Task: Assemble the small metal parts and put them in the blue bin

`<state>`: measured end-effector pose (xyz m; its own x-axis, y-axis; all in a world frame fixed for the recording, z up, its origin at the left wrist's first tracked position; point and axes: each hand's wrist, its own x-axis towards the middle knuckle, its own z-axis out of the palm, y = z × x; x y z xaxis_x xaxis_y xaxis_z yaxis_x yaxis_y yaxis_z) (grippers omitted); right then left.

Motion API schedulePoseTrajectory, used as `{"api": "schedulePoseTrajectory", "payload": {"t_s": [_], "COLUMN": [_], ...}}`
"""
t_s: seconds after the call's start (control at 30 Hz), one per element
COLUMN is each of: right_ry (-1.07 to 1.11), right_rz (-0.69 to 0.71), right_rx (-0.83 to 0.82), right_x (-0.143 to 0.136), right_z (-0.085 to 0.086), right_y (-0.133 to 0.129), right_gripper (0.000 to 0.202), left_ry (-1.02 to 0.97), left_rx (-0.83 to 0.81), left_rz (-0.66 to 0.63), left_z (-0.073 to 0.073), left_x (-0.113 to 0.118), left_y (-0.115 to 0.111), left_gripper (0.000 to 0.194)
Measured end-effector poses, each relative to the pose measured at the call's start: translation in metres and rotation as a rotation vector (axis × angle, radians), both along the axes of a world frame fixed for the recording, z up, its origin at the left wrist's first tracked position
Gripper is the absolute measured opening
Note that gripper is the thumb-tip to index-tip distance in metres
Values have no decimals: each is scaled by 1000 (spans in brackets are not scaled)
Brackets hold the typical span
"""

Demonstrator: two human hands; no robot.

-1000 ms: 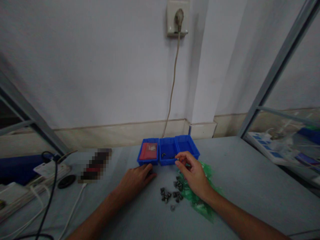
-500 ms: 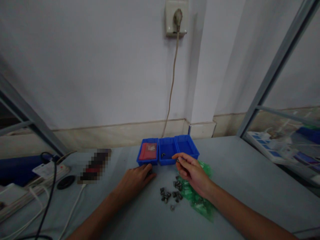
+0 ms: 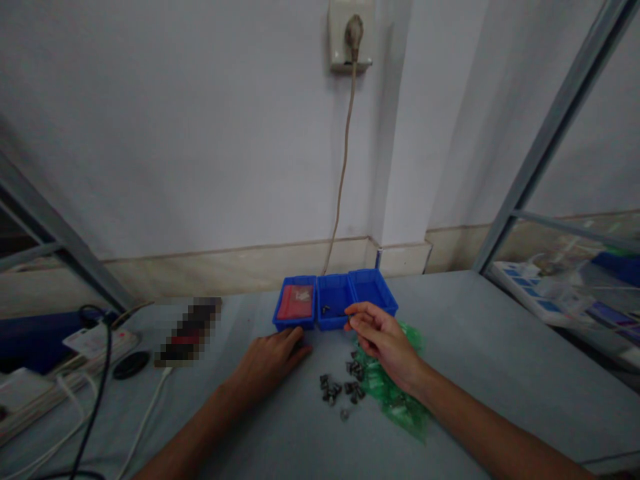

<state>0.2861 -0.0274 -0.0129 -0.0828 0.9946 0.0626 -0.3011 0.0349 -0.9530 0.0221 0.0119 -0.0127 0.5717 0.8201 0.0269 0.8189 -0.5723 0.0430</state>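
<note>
My left hand: by left bin, hold untellable. My right hand: small part pinched, seemingly — thumb now nearer middle bin.

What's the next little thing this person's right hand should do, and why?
Probably ease the right hand over the middle blue bin and let go. It is at the bin's near edge, seemingly pinching something too small to make out. A small dark piece lies inside that bin, with loose metal pieces on the table.
</note>
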Motion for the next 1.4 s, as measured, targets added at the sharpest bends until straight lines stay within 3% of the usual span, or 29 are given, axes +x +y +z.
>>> {"api": "schedulePoseTrajectory", "payload": {"t_s": [0.2, 0.4, 0.63, 0.93, 1.4], "right_ry": [-81, -330, -430, -111, 124], "right_rz": [-42, -174, -207, -71, 4], "right_rx": [78, 272, 336, 45, -184], "right_x": [-1, 2, 5, 2, 2], "right_z": [1, -3, -7, -2, -2], "right_y": [-1, 3, 4, 4, 5], "right_gripper": [29, 13, 7, 33, 52], "left_ry": [-9, -32, -12, -6, -34], "left_rx": [2, 17, 10, 7, -4], "left_rz": [-3, -24, -11, -7, -9], "left_z": [-2, -7, -7, -4, -3], "left_x": [-2, -4, -4, -3, -2], "left_y": [1, 3, 3, 2, 1], "left_gripper": [28, 31, 32, 31, 30]}}
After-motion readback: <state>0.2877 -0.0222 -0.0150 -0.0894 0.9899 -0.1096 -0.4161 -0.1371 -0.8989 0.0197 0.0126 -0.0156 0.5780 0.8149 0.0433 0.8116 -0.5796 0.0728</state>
